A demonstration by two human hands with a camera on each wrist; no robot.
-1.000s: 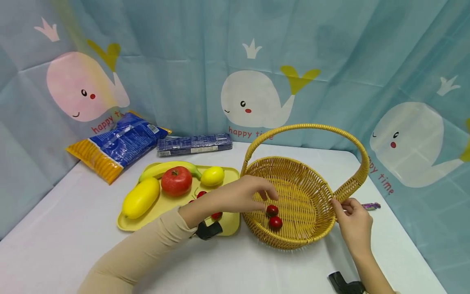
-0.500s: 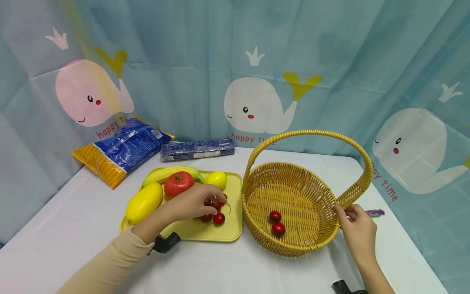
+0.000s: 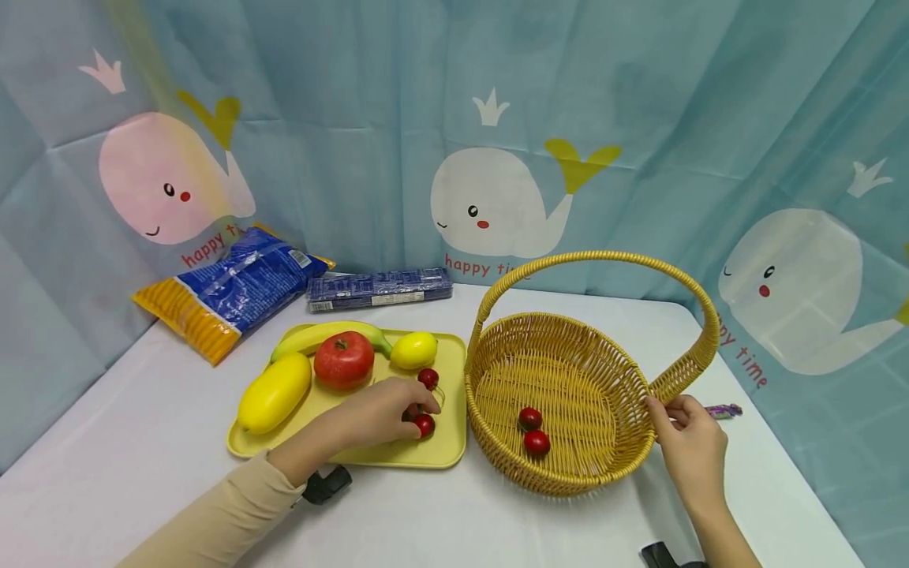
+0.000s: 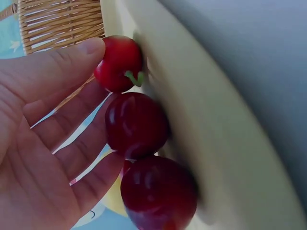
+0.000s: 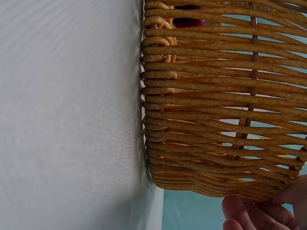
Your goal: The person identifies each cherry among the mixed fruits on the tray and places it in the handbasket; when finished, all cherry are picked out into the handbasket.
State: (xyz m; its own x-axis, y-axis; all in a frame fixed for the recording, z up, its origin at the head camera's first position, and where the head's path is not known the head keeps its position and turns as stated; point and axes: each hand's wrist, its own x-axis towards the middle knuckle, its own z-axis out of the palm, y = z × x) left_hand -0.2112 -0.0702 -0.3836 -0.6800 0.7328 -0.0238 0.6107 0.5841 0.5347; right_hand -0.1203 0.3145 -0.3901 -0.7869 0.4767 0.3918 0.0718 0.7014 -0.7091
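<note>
My left hand (image 3: pixel 383 412) is over the yellow tray (image 3: pixel 446 446), its thumb and fingers around a red cherry (image 3: pixel 424 427). In the left wrist view the thumb tip lies on that cherry (image 4: pixel 120 64), which has a short green stem. Two darker cherries (image 4: pixel 136 125) sit in a row beside it, by the other fingers. Another cherry (image 3: pixel 428 379) lies nearer the lemon. My right hand (image 3: pixel 693 443) pinches the rim of the wicker basket (image 3: pixel 561 480) at the foot of its handle. Two cherries (image 3: pixel 534 434) lie inside the basket.
On the tray are a banana (image 3: pixel 323 335), a red apple-like fruit (image 3: pixel 344 360), a lemon (image 3: pixel 414 350) and a long yellow fruit (image 3: pixel 275 393). Behind stand a blue-and-yellow snack bag (image 3: pixel 234 288) and a dark blue package (image 3: pixel 379 289). A purple wrapped item (image 3: pixel 724 411) lies right of the basket.
My left hand has come back from over the basket to the tray and lowered onto the cherries. The right hand keeps its hold on the basket rim.
</note>
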